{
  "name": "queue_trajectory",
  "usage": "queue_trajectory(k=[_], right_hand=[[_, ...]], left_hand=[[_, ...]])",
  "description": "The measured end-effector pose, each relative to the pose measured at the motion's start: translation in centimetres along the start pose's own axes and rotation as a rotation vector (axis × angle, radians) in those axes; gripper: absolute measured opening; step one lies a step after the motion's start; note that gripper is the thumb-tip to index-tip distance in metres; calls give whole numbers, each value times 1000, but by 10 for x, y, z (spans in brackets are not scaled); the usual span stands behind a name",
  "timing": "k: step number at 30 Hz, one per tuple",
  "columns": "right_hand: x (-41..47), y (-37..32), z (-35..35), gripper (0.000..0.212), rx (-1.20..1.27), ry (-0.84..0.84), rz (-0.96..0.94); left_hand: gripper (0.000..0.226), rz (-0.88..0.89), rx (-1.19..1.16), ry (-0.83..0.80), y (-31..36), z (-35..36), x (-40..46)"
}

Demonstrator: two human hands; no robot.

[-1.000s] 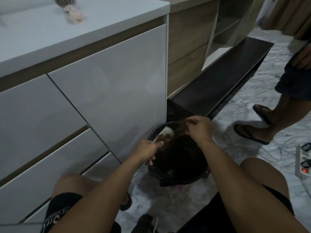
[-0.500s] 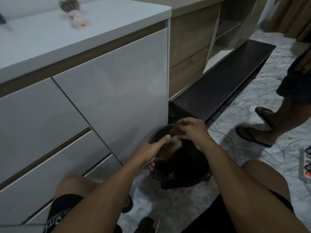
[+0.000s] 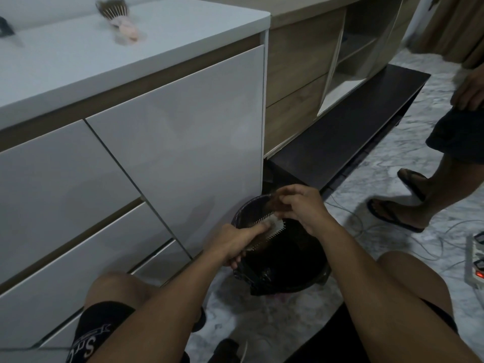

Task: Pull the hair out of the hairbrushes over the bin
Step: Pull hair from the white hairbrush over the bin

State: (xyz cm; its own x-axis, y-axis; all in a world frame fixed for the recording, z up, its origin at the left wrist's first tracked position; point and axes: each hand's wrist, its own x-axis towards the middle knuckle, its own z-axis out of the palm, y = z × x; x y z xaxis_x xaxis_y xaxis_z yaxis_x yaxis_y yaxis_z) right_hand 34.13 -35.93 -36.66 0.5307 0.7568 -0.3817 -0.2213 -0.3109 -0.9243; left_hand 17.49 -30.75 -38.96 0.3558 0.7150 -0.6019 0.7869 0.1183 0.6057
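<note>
Hairbrush (image 3: 264,231) is held over the bin (image 3: 285,260), bristles up, in the left hand (image 3: 235,242), whose fingers are wrapped tight around its handle end with the thumb lying along the brush. Right hand (image 3: 301,205) is just above the brush head, fingertips pressed together on a brown tuft of hair (image 3: 272,204) that hangs near the far rim. Bin is black, lined with a black bag, and it stands on the marble floor (image 3: 275,326) touching the white cabinet (image 3: 183,142). On the cabinet top lies a second brush (image 3: 117,18) with hair in it, blurred. Black shorts (image 3: 91,339) on the left knee carry white letters; I can read only "Sr". At the right stands another person (image 3: 445,163) in sandals, and a power strip (image 3: 475,263) with a red light lies on the floor
</note>
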Motion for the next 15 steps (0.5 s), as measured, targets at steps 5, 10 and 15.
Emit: queue_trajectory(k=[5,10,15], right_hand=[[5,2,-2,26,-9,74,2],[18,4,-16,33,7,290,75],[19,7,-18,33,-44,431,62]], left_hand=[[80,3,26,33,-6,1,6],[72,-20,37,106,-15,-10,10],[74,2,30,137,-10,-11,13]])
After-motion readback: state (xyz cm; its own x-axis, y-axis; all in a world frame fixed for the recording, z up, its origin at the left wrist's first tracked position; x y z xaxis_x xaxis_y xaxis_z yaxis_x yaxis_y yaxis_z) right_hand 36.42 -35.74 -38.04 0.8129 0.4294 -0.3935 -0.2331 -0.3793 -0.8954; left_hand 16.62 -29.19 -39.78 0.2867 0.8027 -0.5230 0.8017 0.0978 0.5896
